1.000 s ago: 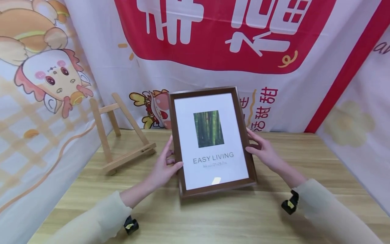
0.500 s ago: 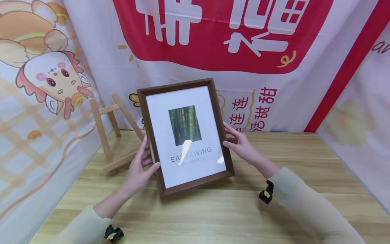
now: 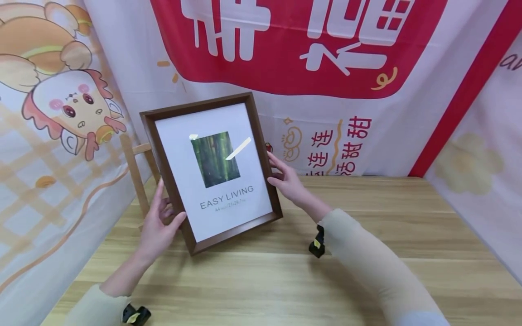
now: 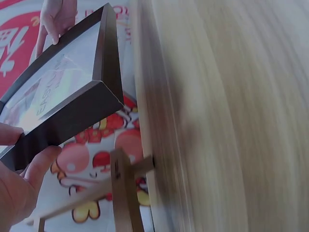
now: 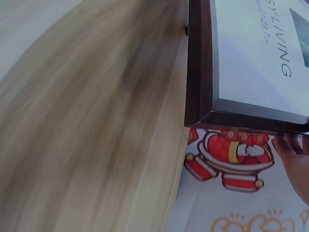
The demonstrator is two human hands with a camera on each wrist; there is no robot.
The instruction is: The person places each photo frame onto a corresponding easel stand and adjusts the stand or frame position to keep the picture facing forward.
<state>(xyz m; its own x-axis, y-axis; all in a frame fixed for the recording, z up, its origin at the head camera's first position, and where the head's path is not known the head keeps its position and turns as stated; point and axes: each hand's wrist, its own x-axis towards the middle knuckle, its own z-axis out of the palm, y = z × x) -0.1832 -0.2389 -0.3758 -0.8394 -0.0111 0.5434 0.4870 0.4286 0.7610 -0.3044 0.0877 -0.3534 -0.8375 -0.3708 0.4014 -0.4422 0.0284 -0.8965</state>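
Note:
A brown picture frame (image 3: pixel 216 203) with a white insert, a bamboo picture and the words "EASY LIVING" is held up, tilted, in the head view. My left hand (image 3: pixel 158 226) grips its left side, thumb on the front edge and fingers behind. On the opposite side my right hand (image 3: pixel 288 183) pinches the edge, thumb in front. Behind the frame stands a small wooden easel (image 3: pixel 136 176), mostly hidden by it in the head view. Below the frame in the left wrist view, the easel (image 4: pixel 123 193) shows its lower bar. The right wrist view has the frame's corner (image 5: pixel 203 113) above the table.
The wooden table (image 3: pixel 346 271) fills the foreground. A printed cloth (image 3: pixel 338 86) with red and white lettering hangs behind it. More printed cloth (image 3: pixel 61 181) closes off the left side, and another cloth panel (image 3: pixel 481 127) the right.
Both hands have carried the picture frame leftward and a little upward, from mid-table to in front of the easel. It leans more to the left, and the easel has become largely covered.

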